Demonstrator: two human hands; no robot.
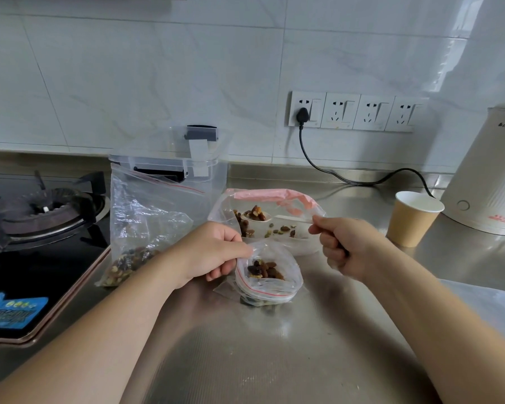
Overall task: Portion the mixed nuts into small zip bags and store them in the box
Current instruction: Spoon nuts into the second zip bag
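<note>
Two hands at work over the steel counter [245, 360], each holding plastic.

Your left hand [207, 252] pinches the rim of the small zip bag [270, 282], thumb and fingers curled onto its open mouth; the bag sits on the counter with a little heap of mixed nuts [264, 270] inside. Your right hand [347, 246] is curled closed, pinching the edge of the large pink-topped bag [274, 217] just behind, and it seems to grip a spoon handle too, though the plastic blurs that. A spoon bowl [255, 214] loaded with nuts lies inside that large bag. To the left, another zip bag [140, 223] with nuts at its bottom leans against the clear storage box [187, 158]. A paper cup [414, 220] stands near a white kettle [490, 176] on the right.
</note>
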